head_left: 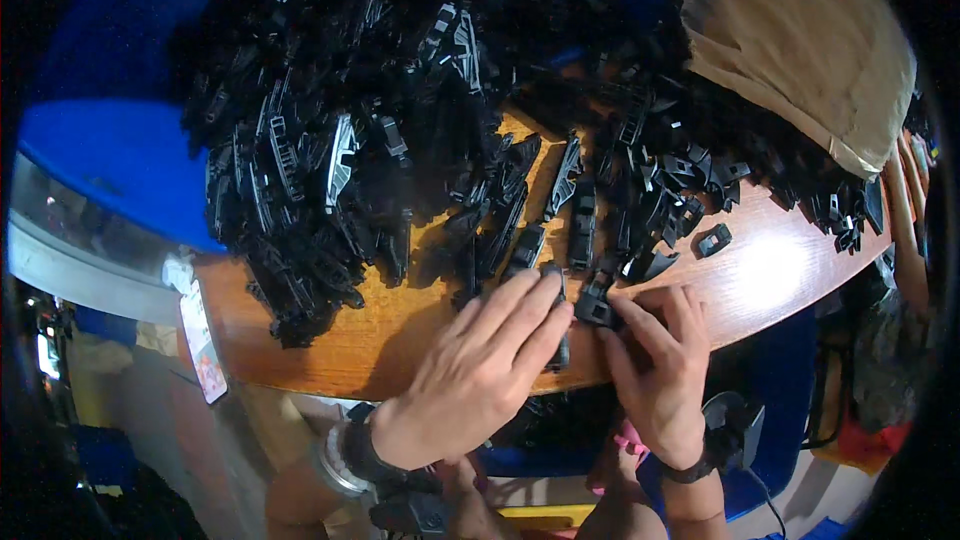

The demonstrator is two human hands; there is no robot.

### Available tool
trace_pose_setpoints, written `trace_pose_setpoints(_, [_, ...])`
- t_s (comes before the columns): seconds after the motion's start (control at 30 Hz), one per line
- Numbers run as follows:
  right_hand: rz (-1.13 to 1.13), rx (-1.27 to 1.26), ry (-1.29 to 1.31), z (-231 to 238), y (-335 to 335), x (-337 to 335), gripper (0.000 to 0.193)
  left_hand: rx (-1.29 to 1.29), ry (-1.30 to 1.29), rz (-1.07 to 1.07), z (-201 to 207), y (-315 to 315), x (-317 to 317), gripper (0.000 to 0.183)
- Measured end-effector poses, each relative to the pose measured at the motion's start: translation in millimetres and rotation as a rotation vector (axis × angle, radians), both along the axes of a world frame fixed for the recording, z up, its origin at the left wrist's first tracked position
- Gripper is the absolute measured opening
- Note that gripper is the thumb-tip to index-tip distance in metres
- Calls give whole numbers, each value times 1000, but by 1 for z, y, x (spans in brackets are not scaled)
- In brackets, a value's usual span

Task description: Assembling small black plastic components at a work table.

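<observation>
My left hand (470, 365) reaches over the near edge of the wooden table. Its fingers lie close together across a long black plastic part (560, 352), which shows above and below the fingertips; the thumb is hidden. Just to the right, my right hand (662, 360) has its fingers bent, with thumb and index finger at a black plastic piece (597, 308) that has a small square opening. The two parts lie side by side, and I cannot tell whether they touch. Beyond my fingers are more long black plastic parts (582, 225).
A large heap of black plastic parts (340, 160) covers the far side of the table (400, 360). One small black piece (714, 239) lies apart at the right. A brown paper bag (800, 50) stands far right; a phone-like object (202, 340) sits at the left edge.
</observation>
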State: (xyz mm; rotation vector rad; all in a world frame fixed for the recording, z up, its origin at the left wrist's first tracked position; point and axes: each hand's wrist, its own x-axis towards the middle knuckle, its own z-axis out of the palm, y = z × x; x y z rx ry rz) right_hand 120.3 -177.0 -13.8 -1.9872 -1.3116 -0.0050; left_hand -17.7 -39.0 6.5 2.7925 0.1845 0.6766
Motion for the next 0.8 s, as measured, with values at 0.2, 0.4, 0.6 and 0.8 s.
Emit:
trace_pose_setpoints(0.2, [-93, 40, 354, 10, -32, -10, 32, -147, -52, -74, -9, -16, 2, 32])
trace_pose_setpoints(0.4, [-198, -23, 319, 16, -52, -18, 33, -232, -168, -2, -18, -24, 9, 33])
trace_pose_setpoints(0.6, [-179, -48, 288, 16, -55, -25, 33, -246, -201, 23, -21, -29, 7, 34])
trace_pose_setpoints(0.8, [-52, -65, 179, 13, -38, -20, 33, -378, -196, 1, -22, -31, 4, 32])
